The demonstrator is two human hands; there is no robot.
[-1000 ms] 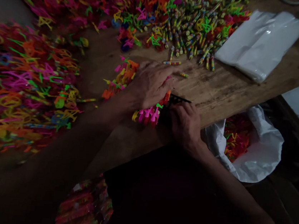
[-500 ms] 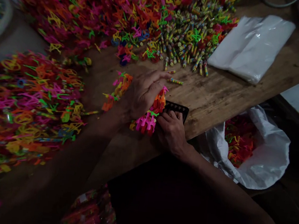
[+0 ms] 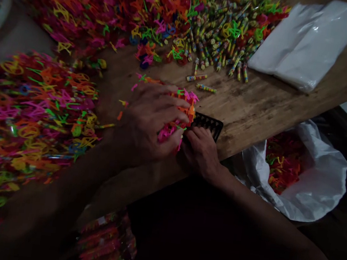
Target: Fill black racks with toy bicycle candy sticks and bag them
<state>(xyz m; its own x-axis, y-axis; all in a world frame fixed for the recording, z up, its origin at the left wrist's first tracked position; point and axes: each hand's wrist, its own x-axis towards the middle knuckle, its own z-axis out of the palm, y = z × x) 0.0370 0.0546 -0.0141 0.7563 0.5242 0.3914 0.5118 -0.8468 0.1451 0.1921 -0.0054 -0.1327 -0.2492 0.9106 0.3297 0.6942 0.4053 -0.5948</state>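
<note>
My left hand (image 3: 154, 117) is bent round a cluster of small pink and orange plastic toy pieces (image 3: 191, 109). Its fingers lie across the top and its thumb presses along the near side. The pieces stand close together at the left part of a black slotted tray (image 3: 209, 123). At the tray's near side, my right hand (image 3: 201, 147) has its fingers curled over the edge, holding it; the fingertips are partly hidden. Two short patterned sticks (image 3: 206, 88) lie on the wood just beyond the tray. A few loose bright pieces (image 3: 122, 103) show left of my left hand.
Heaps of bright plastic pieces (image 3: 33, 118) cover the left and far side of the wooden table (image 3: 235, 108), with a pile of patterned sticks (image 3: 215, 34) beside them. White plastic bags (image 3: 308, 43) lie at right. Below the edge is an open white sack (image 3: 324, 184) of pieces.
My left hand has drawn back from beside the patterned sticks and now wraps over the toy pieces. My right hand stays at the tray. The view has shifted slightly.
</note>
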